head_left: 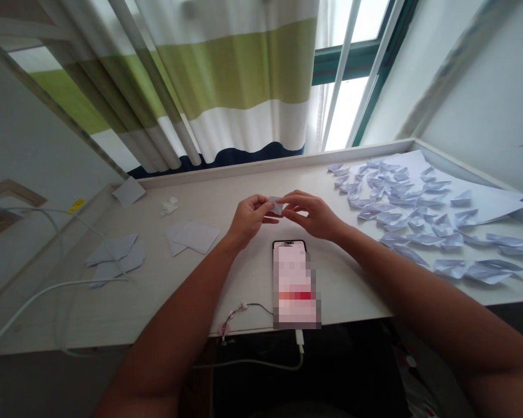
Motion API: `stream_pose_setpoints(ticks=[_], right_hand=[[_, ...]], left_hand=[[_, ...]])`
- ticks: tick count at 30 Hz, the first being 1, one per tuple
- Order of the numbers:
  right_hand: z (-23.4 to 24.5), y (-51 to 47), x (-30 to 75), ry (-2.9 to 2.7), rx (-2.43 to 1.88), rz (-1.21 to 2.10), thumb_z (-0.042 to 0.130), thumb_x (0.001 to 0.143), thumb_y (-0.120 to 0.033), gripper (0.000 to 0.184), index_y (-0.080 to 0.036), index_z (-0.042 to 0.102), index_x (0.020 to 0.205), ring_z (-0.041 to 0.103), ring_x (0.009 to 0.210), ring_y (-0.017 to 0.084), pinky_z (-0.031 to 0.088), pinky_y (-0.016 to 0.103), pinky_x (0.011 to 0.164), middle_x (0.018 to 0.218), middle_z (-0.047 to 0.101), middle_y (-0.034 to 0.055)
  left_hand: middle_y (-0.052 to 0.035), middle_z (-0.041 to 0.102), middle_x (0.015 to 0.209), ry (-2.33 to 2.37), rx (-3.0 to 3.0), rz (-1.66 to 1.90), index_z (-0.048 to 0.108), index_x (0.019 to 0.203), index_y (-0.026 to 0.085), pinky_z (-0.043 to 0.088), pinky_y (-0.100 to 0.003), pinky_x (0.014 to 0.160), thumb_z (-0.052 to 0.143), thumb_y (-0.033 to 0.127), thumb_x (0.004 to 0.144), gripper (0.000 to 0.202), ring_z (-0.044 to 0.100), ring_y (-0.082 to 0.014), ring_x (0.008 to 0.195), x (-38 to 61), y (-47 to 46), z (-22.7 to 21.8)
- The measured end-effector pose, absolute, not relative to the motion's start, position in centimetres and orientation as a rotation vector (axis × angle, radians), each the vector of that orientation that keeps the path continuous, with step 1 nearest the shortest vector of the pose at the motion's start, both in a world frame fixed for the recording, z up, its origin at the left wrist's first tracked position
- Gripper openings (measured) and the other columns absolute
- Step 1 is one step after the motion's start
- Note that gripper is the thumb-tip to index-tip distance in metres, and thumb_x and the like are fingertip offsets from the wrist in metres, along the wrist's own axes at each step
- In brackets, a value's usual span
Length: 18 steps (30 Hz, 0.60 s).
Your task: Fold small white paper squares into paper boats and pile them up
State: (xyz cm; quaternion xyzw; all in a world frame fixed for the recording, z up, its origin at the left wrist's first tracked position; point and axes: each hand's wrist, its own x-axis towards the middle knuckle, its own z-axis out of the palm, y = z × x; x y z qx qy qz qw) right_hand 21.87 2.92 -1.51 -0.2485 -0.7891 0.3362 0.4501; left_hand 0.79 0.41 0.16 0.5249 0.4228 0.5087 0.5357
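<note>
My left hand point(249, 218) and my right hand point(312, 215) meet above the middle of the white desk point(226, 191). Both pinch a small folded piece of white paper point(277, 205) between fingertips. A phone point(295, 284) lies flat just below the hands, near the desk's front edge, with a cable plugged into its lower end. Several folded paper boats point(401, 203) are spread over the desk to the right of my right hand.
Square paper sheets point(194, 236) lie left of my hands, more sheets point(115, 255) farther left, and a crumpled scrap point(169, 205) behind them. A large white sheet point(488, 200) lies under the boats. White cables point(47, 290) cross the left side. A striped curtain point(226, 81) and window stand behind.
</note>
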Motion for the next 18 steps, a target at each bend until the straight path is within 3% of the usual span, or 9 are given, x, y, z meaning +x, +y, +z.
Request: stream_pose_setpoints(ticks=[5,9,12,15,18], right_hand=[[-1.40,3.28,22.15,-1.979,-0.598,0.778,0.077,0.101,-0.043,0.019,-0.030,0.088,0.111,0.078,0.094,0.023,0.070,0.044,0.089,0.112,0.078,0.0066],[-1.40,3.22,22.06,-1.871,-0.620,0.855,0.081,0.098,-0.052,0.024,-0.030,0.088,0.104,0.078,0.098,0.024,0.069,0.045,0.088,0.109,0.079,0.0071],[-1.35,3.11,22.03,-1.781,-0.629,0.962,0.084,0.094,-0.055,0.028,-0.028,0.088,0.099,0.078,0.100,0.025,0.068,0.042,0.084,0.108,0.080,0.0081],[-1.15,2.96,21.98,-1.717,-0.647,1.028,0.087,0.090,-0.059,0.033,-0.026,0.086,0.093,0.077,0.100,0.025,0.067,0.041,0.084,0.105,0.080,0.0083],[-0.85,2.77,21.89,-1.711,-0.706,1.027,0.087,0.088,-0.063,0.041,-0.023,0.082,0.087,0.076,0.091,0.024,0.065,0.042,0.085,0.094,0.081,0.0069]], left_hand=[[-0.0032,0.080,0.078,0.968,1.265,1.269,0.068,0.105,0.017,0.065,-0.032,0.070,0.096,0.039,0.078,0.044,0.078,-0.0187,0.070,0.75,0.22,0.21],[-0.0079,0.084,0.095,0.922,1.363,1.263,0.076,0.098,0.016,0.066,-0.035,0.081,0.093,0.044,0.082,0.036,0.081,-0.0212,0.088,0.91,0.02,0.32],[-0.0105,0.085,0.106,0.897,1.431,1.266,0.080,0.098,0.016,0.066,-0.037,0.086,0.097,0.044,0.077,0.039,0.080,-0.0226,0.094,0.83,0.08,0.20],[-0.0106,0.086,0.108,0.877,1.463,1.261,0.082,0.100,0.016,0.065,-0.038,0.089,0.101,0.044,0.071,0.044,0.081,-0.0226,0.095,0.70,0.22,-0.09],[-0.0087,0.086,0.097,0.903,1.503,1.267,0.083,0.097,0.016,0.065,-0.036,0.084,0.101,0.048,0.072,0.044,0.080,-0.0206,0.087,0.72,0.31,-0.37]])
